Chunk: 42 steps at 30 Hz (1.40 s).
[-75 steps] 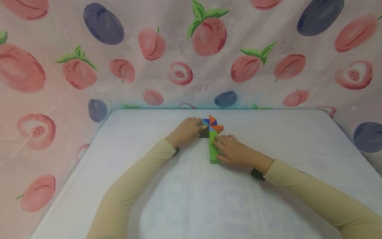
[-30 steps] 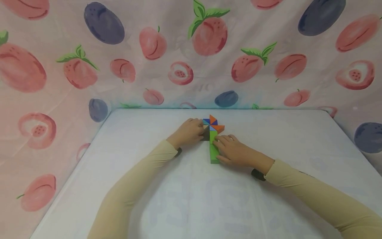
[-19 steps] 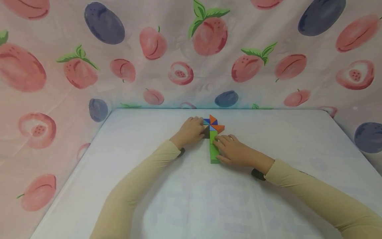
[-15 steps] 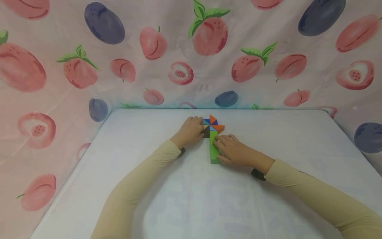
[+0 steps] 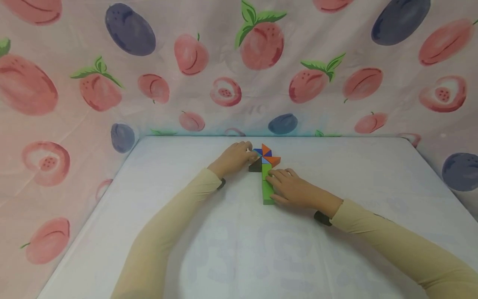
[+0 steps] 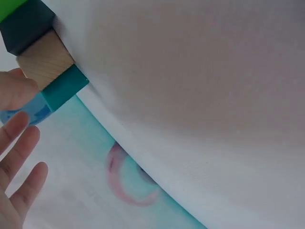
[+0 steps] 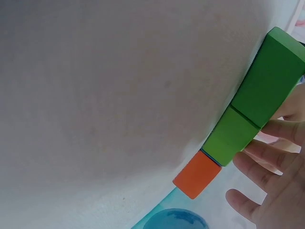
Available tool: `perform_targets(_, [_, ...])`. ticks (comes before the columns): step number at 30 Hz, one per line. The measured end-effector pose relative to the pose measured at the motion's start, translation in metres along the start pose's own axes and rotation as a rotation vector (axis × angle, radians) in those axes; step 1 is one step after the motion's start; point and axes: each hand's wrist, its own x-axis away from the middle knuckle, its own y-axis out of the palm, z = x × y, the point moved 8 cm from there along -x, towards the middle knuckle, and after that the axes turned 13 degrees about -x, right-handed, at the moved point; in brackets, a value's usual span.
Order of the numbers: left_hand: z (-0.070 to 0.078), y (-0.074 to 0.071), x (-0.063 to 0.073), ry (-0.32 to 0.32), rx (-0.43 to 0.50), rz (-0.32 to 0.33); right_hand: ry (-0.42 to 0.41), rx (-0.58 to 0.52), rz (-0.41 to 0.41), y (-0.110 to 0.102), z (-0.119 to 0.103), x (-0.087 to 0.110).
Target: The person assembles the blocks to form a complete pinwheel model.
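Triangular blocks form a pinwheel on the white table, with orange blocks [image 5: 275,161], blue ones [image 5: 265,160] and a dark block [image 5: 255,167]. Below it stands a stem of two green blocks, a short one [image 5: 266,169] and a longer one [image 5: 267,196]. My left hand [image 5: 233,159] is at the pinwheel's left side, its thumb touching the wooden block [image 6: 45,59] beside a teal block [image 6: 66,88]; the other fingers spread apart. Along the stem's right side, my right hand [image 5: 295,189] rests relaxed, nearly straight fingers [image 7: 255,169] against the green blocks.
The white table's [image 5: 354,166] back edge meets a hanging pink cloth [image 5: 149,112] printed with fruit. A black strap [image 5: 323,218] is at the right wrist, another black strap [image 5: 221,184] at the left.
Beside the dark block, my left hand first followed it slightly right, then shifted up and left, uncovering more of it. The dark block moved a little away from me. My right hand stayed put.
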Motion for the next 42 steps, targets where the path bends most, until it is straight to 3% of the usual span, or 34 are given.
perform_targets(8, [-0.001, -0.001, 0.002, 0.024, 0.004, 0.038, 0.022, -0.007, -0.021, 0.002, 0.003, -0.001])
perform_targets(15, [0.002, 0.003, -0.003, 0.072, -0.032, 0.017, 0.023, -0.019, -0.023, 0.002, 0.002, -0.001])
perform_targets(25, [0.001, -0.001, -0.002, 0.03, -0.002, -0.013, 0.042, -0.019, -0.035, 0.004, 0.004, 0.0])
perform_targets(34, [0.014, 0.001, -0.006, 0.054, -0.137, -0.048, 0.047, -0.018, -0.036, 0.003, 0.005, 0.0])
perform_targets(42, [0.013, -0.001, -0.004, 0.016, -0.142, -0.084, 0.042, -0.02, -0.038, 0.002, 0.002, -0.001])
